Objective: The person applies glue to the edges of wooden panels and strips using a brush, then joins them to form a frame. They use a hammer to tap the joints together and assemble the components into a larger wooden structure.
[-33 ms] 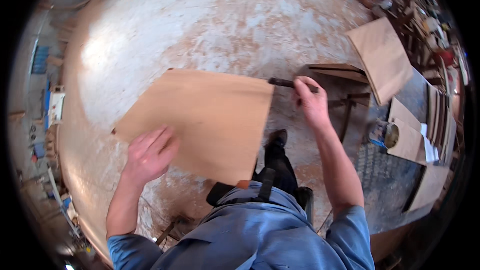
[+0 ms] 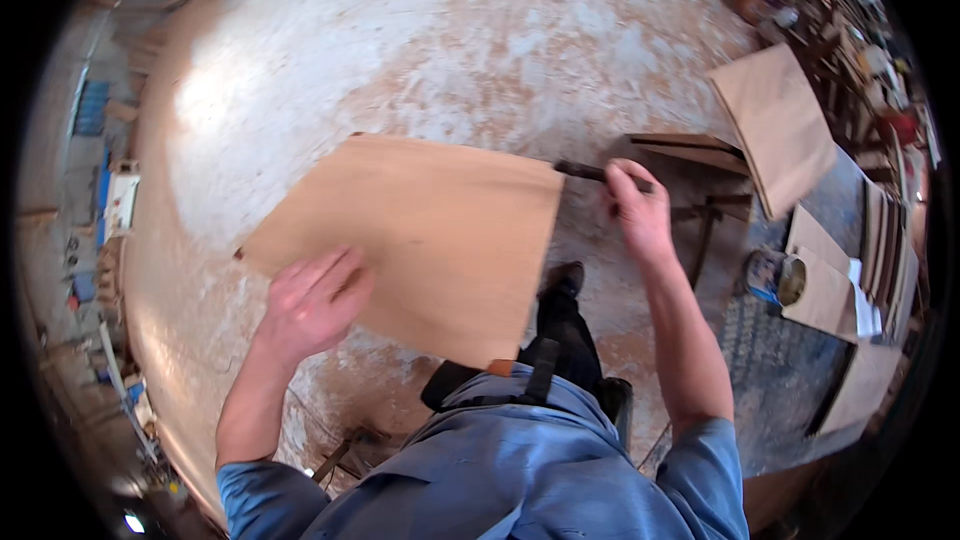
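One flat brown board (image 2: pixel 430 240) is in front of the person, in the middle of the scene, its near corner close to the waist of the blue shirt (image 2: pixel 480 465). The left hand (image 2: pixel 318 302) is at the board's near left edge, palm down, fingers bent and close together over the surface; blur and angle do not allow me to tell whether it grips the edge or only rests there. The right hand (image 2: pixel 637 205) is closed around a dark stick-shaped tool (image 2: pixel 582 171), pinching it between thumb and fingers, with the tool's left end at the board's far right corner; contact there cannot be confirmed. A dark shoe (image 2: pixel 567 278) is on the floor (image 2: pixel 480 50) just right of the board. To the right is a dark table (image 2: pixel 765 370), bearing an open can (image 2: pixel 790 280), white paper (image 2: pixel 866 305) and a row of upright boards (image 2: pixel 880 240) along its right side. A tilted brown panel (image 2: pixel 775 125) is at the table's far end. Mixed clutter (image 2: pixel 830 35) is noted at far right.
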Demonstrator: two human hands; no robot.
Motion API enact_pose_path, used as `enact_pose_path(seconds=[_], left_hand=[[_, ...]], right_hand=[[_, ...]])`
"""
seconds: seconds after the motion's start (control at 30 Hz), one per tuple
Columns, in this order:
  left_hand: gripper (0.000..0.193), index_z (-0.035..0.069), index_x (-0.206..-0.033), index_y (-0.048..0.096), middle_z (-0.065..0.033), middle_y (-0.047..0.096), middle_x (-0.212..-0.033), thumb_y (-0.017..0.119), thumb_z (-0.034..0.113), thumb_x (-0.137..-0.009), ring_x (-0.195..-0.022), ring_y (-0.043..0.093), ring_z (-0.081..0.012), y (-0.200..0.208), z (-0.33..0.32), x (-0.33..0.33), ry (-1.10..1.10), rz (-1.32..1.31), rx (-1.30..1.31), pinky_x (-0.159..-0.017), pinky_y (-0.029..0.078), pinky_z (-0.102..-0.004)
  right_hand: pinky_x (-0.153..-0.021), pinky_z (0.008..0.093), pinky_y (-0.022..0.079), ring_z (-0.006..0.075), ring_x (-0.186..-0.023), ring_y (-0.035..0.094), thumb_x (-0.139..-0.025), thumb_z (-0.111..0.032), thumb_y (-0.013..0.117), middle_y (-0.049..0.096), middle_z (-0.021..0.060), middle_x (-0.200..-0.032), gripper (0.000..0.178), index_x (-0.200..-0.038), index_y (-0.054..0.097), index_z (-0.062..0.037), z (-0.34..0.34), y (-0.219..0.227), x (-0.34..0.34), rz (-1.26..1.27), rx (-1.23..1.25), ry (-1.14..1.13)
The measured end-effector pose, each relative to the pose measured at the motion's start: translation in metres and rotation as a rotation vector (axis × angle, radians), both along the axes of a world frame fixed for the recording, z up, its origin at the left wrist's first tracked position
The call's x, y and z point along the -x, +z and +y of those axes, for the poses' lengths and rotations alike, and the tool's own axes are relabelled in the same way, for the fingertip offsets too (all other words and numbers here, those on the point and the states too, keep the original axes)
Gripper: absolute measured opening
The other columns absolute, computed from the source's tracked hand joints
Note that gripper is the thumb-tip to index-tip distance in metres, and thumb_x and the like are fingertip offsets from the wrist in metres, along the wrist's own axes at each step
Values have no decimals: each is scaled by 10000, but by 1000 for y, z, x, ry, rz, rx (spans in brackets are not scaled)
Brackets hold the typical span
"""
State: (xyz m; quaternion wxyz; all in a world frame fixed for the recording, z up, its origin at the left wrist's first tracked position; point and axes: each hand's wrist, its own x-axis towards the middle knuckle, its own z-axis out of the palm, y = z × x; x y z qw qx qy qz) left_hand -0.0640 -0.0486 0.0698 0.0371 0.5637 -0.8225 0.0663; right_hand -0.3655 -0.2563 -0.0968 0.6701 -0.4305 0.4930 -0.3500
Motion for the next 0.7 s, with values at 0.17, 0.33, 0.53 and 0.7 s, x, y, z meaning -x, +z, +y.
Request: enact_pose_path(seconds=[0.17,0.33,0.53,0.7], left_hand=[[218,54,-829,670,-126,680,-974,637,22,-616,-924,655,-273,-9,-1,-3,24,42,-25,-670,528,-367],[236,-18,-897,652,-186,672,-960,600,-12,-667,-865,654,-351,-35,4,-27,100,252,75,-714,522,-401],[260,-63,-1074,599,-171,652,-1015,585,25,-830,-889,622,-270,-66,-6,-53,685,924,-2,-823,493,-363],[456,-40,-1312,430,-152,535,-1240,560,47,-884,-1109,533,-251,-78,-53,-68,620,1618,-87,-952,449,-369]], right_hand=[[-468,197,356,32,-572,480,-898,-213,620,539,-41,-664,123,-900,633,-91,10,24,26,37,-76,-143],[-460,216,425,78,-580,550,-906,-180,599,607,27,-705,181,-967,627,-12,31,49,70,-38,-39,-308],[-477,263,456,140,-608,591,-946,-243,548,621,79,-768,237,-1057,560,-34,88,94,153,-218,16,-740],[-472,265,445,161,-616,584,-955,-320,528,605,64,-748,237,-1008,565,-92,184,117,234,-243,116,-1185]])
